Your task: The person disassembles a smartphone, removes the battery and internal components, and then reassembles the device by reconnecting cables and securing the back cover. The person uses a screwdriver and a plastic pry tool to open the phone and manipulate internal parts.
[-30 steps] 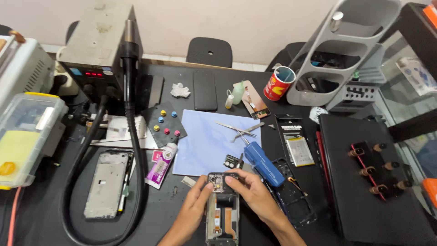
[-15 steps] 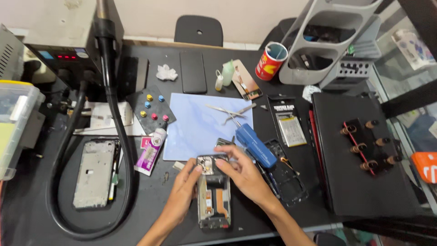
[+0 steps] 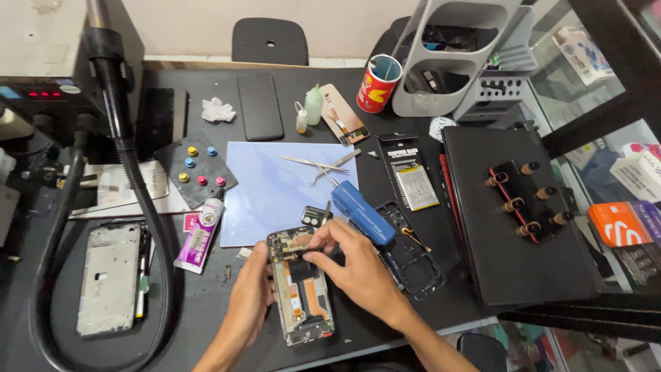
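An opened phone (image 3: 303,296) with its insides showing lies on the black table near the front edge. My left hand (image 3: 251,293) holds its left side. My right hand (image 3: 348,265) rests over its upper right part, fingertips pinched on something small at the top of the board. A blue electric screwdriver (image 3: 361,212) lies just behind my right hand, next to a small camera module (image 3: 316,216). A black phone frame (image 3: 413,255) lies to the right of my right hand.
A light blue mat (image 3: 275,189) with tweezers (image 3: 313,164) lies behind the phone. A glue tube (image 3: 200,235), a screw pad (image 3: 196,169), a bare metal phone frame (image 3: 110,279) and a thick black hose (image 3: 131,179) are at left. A red cup (image 3: 377,84), grey organiser (image 3: 454,55) and black clamp tray (image 3: 523,207) are at right.
The view has shifted down and left a little. Both hands stay on the opened phone; my right hand's fingers have closed in on the phone's top part.
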